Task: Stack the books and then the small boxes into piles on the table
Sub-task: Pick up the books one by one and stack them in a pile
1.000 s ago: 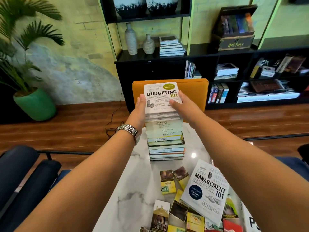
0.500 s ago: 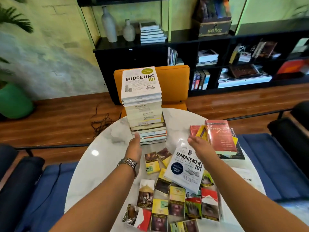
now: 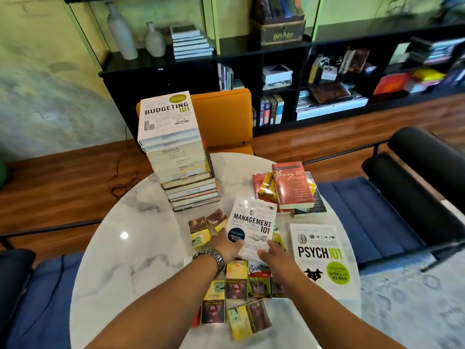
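Head view: both hands, left hand (image 3: 224, 244) and right hand (image 3: 273, 253), now grip the Management book (image 3: 253, 224).

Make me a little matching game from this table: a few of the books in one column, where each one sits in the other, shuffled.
Things:
1. Budgeting 101 book
2. Management 101 book
3. Psych 101 book
4. Red Henry book

Places:
A. Lying flat alone at the table's right edge
B. Top of the tall pile
C. Between the left hand and right hand
D. On the small loose heap at the far right

Pairs: 1-B, 2-C, 3-A, 4-D
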Motion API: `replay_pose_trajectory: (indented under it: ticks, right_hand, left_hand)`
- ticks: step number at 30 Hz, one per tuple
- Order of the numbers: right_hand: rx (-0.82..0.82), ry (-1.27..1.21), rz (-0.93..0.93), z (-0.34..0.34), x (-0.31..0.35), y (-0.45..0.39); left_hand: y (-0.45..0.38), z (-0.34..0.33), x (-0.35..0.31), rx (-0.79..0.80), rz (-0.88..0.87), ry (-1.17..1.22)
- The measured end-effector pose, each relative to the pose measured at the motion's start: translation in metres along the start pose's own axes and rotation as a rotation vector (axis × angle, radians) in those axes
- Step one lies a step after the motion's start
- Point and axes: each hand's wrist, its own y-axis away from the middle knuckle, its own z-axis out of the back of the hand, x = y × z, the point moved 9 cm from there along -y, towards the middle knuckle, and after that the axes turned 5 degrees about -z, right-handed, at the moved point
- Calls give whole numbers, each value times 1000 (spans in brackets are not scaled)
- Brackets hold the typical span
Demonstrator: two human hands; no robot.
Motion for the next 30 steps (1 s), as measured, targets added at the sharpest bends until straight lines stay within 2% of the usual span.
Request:
replay_pose_trajectory:
  ticks: [5,9,12,16,23,30]
  right_hand:
    - [-7,38,-8,11,16,17]
    - [19,-32,-64,20,13,18]
    - [50,-69,-9,21,18,25]
    - [99,-333,19,20,26,33]
    - [252,-615,229,15,93,59]
    - [245,-558,495,18,178,91]
  left_hand:
    - [0,4,5,-12,77,131]
    - [14,-6,10,-29,140,597]
    - [24,-9,2,-39,95,772]
    - [42,4,-2,-84,81,1008]
    - [81,63,-32,-129,-218,1151]
    - [118,152,-55,-341,-517,1178]
